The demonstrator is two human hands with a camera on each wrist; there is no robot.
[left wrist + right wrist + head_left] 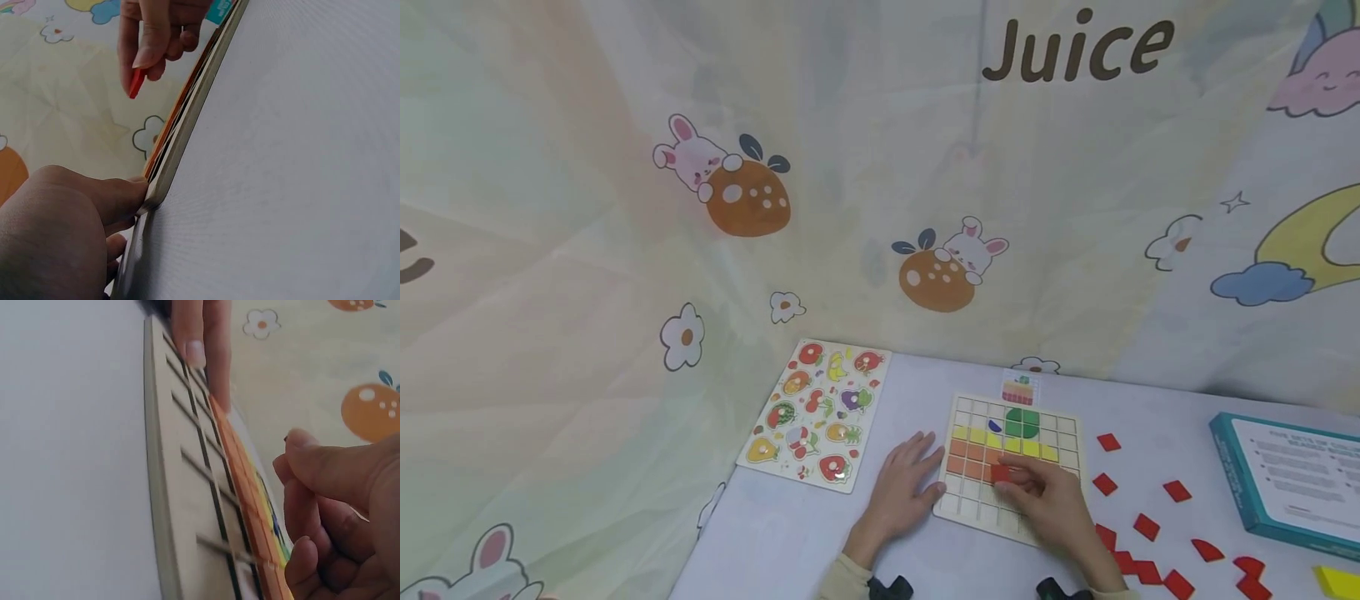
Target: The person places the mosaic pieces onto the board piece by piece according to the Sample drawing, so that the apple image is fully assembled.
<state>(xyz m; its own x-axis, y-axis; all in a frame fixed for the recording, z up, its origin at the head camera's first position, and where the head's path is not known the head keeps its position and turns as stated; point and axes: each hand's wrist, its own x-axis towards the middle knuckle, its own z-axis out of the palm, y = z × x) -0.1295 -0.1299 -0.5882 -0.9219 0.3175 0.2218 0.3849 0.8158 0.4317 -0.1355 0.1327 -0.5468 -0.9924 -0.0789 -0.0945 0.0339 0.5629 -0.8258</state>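
Observation:
A square wooden grid board (972, 510) lies on the table, with orange and yellow tile rows, a green shape and a small blue piece set in it. My right hand (1051, 498) pinches a red square tile (1001, 473) between thumb and fingertips, over the board beside the orange row. In the left wrist view the red tile (136, 82) shows edge-on and apart from the board. My left hand (901, 485) lies along the board's left side, fingers stretched forward, thumb (128, 197) touching the edge. The right wrist view shows the orange tiles (240, 478) at a low angle.
Loose red squares (1146, 527) and red curved pieces (1207, 550) lie right of the board. Beyond them are a teal box (1300, 475) and a yellow piece (1337, 582). A fruit puzzle board (808, 417) lies left; a small picture card (1021, 388) sits behind the grid.

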